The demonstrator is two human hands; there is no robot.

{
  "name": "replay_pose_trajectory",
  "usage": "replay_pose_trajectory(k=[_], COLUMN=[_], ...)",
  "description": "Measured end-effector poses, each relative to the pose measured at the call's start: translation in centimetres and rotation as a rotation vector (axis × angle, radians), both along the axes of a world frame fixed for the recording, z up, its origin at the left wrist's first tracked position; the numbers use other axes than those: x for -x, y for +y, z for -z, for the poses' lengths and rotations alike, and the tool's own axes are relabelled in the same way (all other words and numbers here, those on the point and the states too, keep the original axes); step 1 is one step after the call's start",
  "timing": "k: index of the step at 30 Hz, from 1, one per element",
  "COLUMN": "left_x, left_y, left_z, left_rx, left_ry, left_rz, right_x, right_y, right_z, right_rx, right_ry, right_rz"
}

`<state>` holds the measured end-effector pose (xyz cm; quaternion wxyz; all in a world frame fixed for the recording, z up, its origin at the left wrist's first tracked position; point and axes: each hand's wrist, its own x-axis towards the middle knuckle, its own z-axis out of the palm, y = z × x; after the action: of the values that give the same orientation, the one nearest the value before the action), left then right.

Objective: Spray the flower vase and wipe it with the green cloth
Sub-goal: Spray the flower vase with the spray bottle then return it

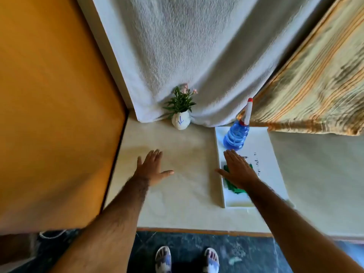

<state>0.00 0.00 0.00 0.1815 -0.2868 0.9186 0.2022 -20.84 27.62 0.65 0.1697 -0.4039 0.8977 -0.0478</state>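
Blue translucent plastic, ribbed and rounded: the sprayer (236,137) stands upright on the far end of the white tray (262,142), its white nozzle stem with red tip pointing up and away. Landmark = tray.

Vase (180,120): small, white, glossy, bulbous, with a blue mark on its front and leafy green sprigs with pink blooms. It stands upright on the counter (177,194), left of and beyond the tray, touching the white textured curtain (197,46).

Cloth (234,187): green, crumpled, soft; lies in the tray's near half, largely hidden.

Right hand (237,168): flat, fingers extended and together, thumb out, over the cloth; contact cannot be judged. Fingertips just short of the sprayer base. Holds nothing.

Left hand (151,168): flat, spread, empty, over bare counter left of the tray, well short of the vase.

Judgement: spraying not yet begun. Sprayer lies straight ahead of the right hand, which is clearly nearer; vertical long axis suits a side wrap around the body. Left hand is the nearer one to the vase.
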Motion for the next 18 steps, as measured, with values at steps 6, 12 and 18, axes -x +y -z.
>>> replay_pose_trajectory(k=[6, 12, 18], left_x=[-1.9, -3.0, -3.4], left_y=[1.9, 2.4, 2.5], left_z=[4.4, 6.8, 8.0], left_rx=[0.119, 0.222, 0.281], left_ry=[-0.028, 0.116, 0.176], left_rz=[-0.027, -0.008, 0.019], right_x=[-1.2, -2.1, 0.6], right_y=[2.3, 3.2, 1.5], right_z=[3.1, 4.2, 1.9], right_rx=[0.106, 0.335, 0.768], right_ry=[-0.124, -0.149, -0.131], right_rz=[0.12, 0.165, 0.538])
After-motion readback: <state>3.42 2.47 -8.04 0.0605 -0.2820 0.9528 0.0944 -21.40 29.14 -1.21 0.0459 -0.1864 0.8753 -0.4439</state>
